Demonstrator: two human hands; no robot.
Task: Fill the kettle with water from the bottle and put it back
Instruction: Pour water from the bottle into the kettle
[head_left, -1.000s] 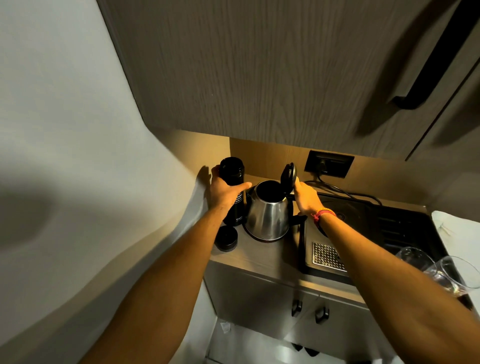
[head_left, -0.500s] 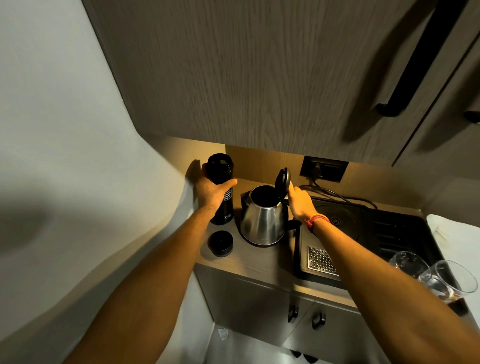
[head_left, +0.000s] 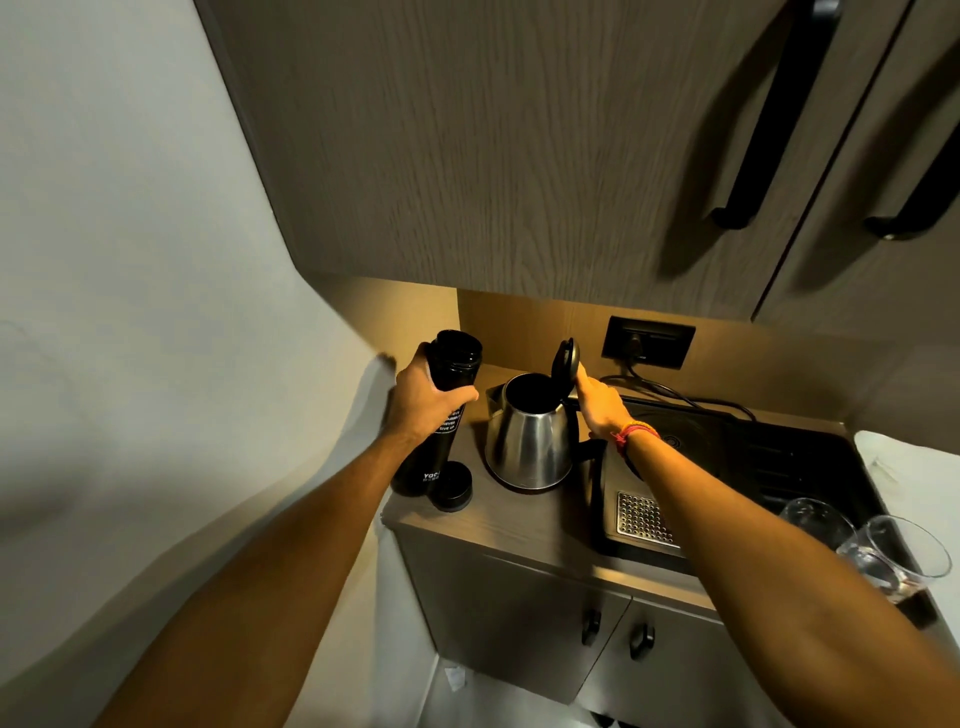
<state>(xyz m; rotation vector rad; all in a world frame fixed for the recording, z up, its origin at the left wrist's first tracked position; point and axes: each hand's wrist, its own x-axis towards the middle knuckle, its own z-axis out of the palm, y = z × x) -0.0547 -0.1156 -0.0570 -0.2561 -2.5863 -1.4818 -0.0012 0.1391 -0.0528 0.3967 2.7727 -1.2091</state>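
Note:
A steel kettle (head_left: 529, 441) stands on the wooden counter (head_left: 524, 525), its black lid (head_left: 565, 362) tipped up and open. My right hand (head_left: 600, 402) rests at the kettle's handle, a fingertip touching the lid. To the kettle's left, my left hand (head_left: 423, 400) grips a tall black bottle (head_left: 441, 415) with white lettering, uncapped and tilted slightly. The bottle's bottom sits at or just above the counter. Its black cap (head_left: 453, 487) lies on the counter beside it.
A black sink unit (head_left: 769, 467) with a metal drain grate (head_left: 641, 521) lies right of the kettle. Two clear glasses (head_left: 883, 556) stand at the far right. A wall socket (head_left: 649, 342) with cable sits behind. Upper cabinets (head_left: 519, 145) overhang closely. A wall bounds the left.
The bottle in my left hand has tilted a little, its top leaning towards the kettle. My right hand stays at the open lid. The camera has shifted.

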